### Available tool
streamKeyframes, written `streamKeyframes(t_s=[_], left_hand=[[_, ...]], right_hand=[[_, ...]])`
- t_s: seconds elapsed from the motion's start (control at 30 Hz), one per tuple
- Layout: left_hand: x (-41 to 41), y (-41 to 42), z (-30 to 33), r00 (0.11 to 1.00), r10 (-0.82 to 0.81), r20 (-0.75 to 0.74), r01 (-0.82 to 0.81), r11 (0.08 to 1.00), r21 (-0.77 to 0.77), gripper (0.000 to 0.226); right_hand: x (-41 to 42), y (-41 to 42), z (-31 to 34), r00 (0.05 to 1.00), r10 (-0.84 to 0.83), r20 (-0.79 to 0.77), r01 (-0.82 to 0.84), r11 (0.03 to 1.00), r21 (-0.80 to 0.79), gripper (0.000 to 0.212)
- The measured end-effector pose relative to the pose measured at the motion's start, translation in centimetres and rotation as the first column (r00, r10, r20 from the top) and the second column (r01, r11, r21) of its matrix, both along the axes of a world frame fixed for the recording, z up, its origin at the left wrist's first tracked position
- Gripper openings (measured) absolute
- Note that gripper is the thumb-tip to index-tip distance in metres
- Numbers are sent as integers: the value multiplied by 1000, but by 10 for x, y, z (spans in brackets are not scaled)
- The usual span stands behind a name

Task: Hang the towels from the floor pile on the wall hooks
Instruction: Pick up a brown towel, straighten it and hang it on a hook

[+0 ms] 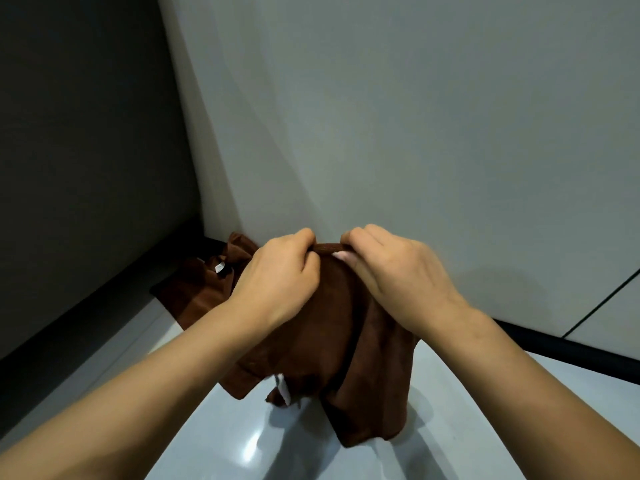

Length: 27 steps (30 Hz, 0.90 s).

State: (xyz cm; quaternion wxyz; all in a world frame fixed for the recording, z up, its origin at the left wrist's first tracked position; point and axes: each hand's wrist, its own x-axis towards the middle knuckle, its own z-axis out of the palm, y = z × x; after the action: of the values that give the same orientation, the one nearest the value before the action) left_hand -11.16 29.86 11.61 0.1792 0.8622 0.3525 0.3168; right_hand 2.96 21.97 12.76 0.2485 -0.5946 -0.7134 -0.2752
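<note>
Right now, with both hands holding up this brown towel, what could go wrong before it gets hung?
1. The left hand and right hand pinch only a short strip of the held towel's top edge, so it might slip.
2. Its lower end hangs near the glossy floor and could drag.
3. No hook is in view, so hanging means reaching out of sight.

One head-worn wide view looks forward and down, close above a floor corner.

The left hand hides part of the floor towels.
</note>
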Motion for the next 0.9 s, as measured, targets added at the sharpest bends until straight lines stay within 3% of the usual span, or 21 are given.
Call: streamKeyframes(t_s=[0.07,0.17,0.3,0.43,0.53,0.67,0.8,0.9], left_hand=[[-5,-1,1,996,53,-74,-43,991,123,20],[-16,-2,1,984,34,-172,46,896,441,25],[-23,6,0,964,37,-263,138,776,616,32],[-24,11,4,963,65,-263,137,719,681,35],[-25,15,7,962,86,-260,118,726,677,34],[-31,21,9,959,107,-261,99,741,665,35],[-37,27,13,955,151,-257,65,734,676,36],[-42,31,16,956,180,-233,31,726,687,37]], right_hand=[[-1,0,1,1000,-5,22,5,1000,-3,38],[0,0,0,998,-17,60,19,1000,-25,40],[2,-1,-4,997,-12,74,17,997,-71,43],[6,0,-7,997,-72,42,77,985,-153,46],[10,-4,-6,988,-147,-35,129,942,-311,42],[23,-10,-9,953,-282,-111,218,892,-395,32],[39,-10,-11,897,-416,-149,322,846,-425,28],[52,-10,-7,861,-437,-261,327,867,-375,23]])
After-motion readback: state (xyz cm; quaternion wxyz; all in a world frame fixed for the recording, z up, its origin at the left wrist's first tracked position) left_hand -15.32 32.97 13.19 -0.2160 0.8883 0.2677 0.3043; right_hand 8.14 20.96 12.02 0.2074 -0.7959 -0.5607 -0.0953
